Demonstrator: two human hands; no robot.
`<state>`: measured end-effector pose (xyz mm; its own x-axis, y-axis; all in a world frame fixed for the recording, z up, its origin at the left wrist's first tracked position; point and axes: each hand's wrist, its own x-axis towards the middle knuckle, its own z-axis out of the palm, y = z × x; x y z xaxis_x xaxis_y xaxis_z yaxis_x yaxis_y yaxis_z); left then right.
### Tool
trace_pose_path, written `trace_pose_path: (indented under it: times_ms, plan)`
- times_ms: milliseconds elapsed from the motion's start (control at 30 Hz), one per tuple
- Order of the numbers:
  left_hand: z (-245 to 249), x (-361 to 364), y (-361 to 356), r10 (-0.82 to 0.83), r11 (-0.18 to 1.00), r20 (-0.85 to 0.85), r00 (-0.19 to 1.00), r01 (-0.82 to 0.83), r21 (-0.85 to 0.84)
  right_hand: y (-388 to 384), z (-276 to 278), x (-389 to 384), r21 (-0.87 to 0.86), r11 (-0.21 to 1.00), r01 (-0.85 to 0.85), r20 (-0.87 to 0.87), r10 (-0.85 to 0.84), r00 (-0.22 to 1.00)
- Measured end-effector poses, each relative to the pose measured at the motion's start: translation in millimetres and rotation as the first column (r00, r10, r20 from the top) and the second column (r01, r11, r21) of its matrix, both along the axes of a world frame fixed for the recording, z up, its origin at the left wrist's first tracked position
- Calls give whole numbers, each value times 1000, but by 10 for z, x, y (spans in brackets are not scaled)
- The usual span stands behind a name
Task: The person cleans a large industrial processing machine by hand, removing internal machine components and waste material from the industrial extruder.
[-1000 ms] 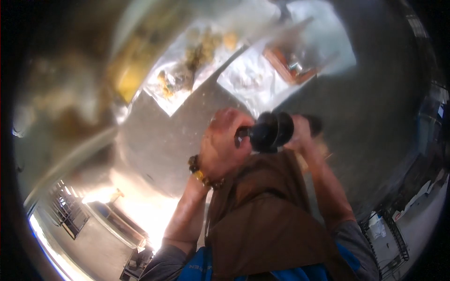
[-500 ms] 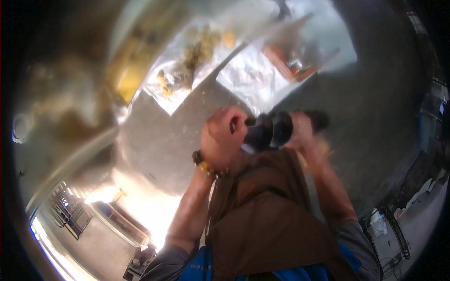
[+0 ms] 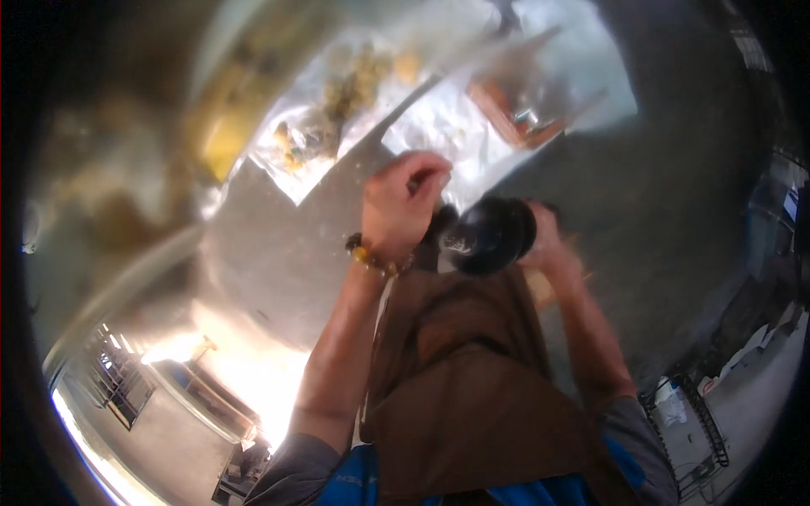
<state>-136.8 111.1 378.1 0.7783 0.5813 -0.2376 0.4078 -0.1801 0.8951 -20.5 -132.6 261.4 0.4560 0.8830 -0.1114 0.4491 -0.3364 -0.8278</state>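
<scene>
My right hand is wrapped round a glossy black, rounded object in front of the apron. Its kind does not show. Slightly higher and to the left, my left hand is curled, thumb and fingers drawn together in a pinch; what lies between them is hidden. A small dark part shows just below those fingers, close to the black object. A beaded bracelet circles the left wrist. Beyond the hands lies a shiny clear plastic sheet or bag, with a brown-orange frame-like thing on it.
Another clear plastic bag with yellowish bits lies on the grey surface. A brown apron covers my front. At lower left is a bright area with racks; at lower right, a dark wire rack. Much of the upper left is blurred.
My left hand has risen away from the black object it was against. The object has turned, its rounded end now facing up toward me, still in my right hand.
</scene>
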Motion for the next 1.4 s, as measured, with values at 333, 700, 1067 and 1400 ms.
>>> trace_pose_path:
  times_ms: [333,700,1067,1400]
  plan:
    - [203,-93,-154,-148,989,275,950,142,42,31,76,-64,194,977,87,-110,-67,992]
    - [-4,-142,-283,275,952,148,950,-248,-181,-203,34,-137,269,933,237,-328,-143,934]
    - [-782,-803,-457,184,979,-246,951,-199,-35,-177,632,425,73,828,556,-894,-192,404]
    - [-1042,-1089,-538,308,936,-372,876,-349,-45,-272,671,531,115,660,743,-983,-33,181]
